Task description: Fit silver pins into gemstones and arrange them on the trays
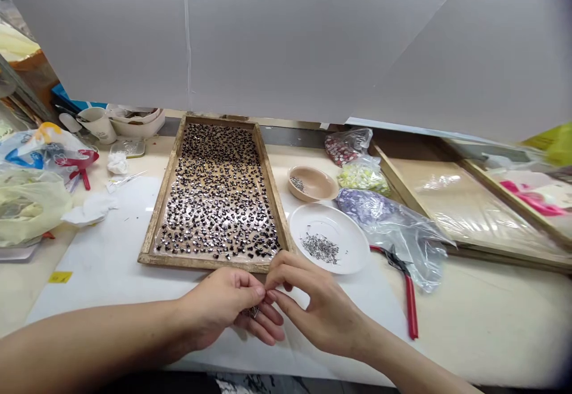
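My left hand and my right hand meet fingertip to fingertip just in front of a wooden tray. Both are pinched together around something tiny and dark that I cannot make out. The tray is filled with several small dark shiny beads spread over a clear liner. Right of it stands a white plate holding a small heap of thin metal pins, close to my right hand. Behind that sits a tan bowl with a few pins in it.
Red-handled pliers lie right of the plate. Clear bags of coloured beads sit behind them. More wooden trays lie far right. At left are plastic bags, crumpled tissue, a white cup, and red scissors.
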